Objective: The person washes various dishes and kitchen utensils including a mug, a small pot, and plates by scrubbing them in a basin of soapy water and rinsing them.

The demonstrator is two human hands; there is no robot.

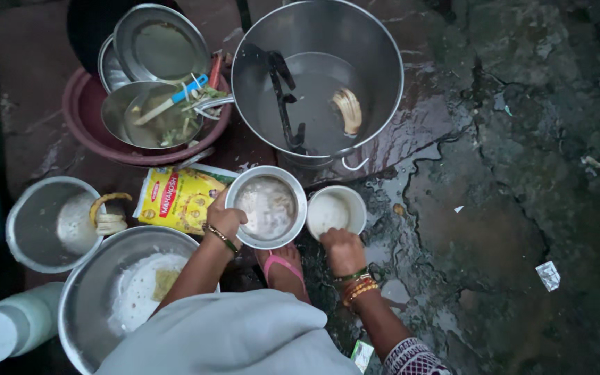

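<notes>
My left hand [226, 221] grips the rim of a small steel bowl [267, 207] with cloudy residue inside, held just above the wet ground. My right hand [342, 251] is closed around the near edge of a small white cup [335, 210] beside the bowl. Both wrists carry bangles. My foot in a pink sandal [282, 267] rests below the bowl.
A big steel pot [376, 62] with water, black tongs and a scrubber stands behind. A maroon basin [78, 111] holds steel plates and scraps. A yellow packet [178, 198], a steel pot [22, 222], a soapy steel bowl [85, 292] and a white bottle [8, 326] lie left. Wet stone ground extends right.
</notes>
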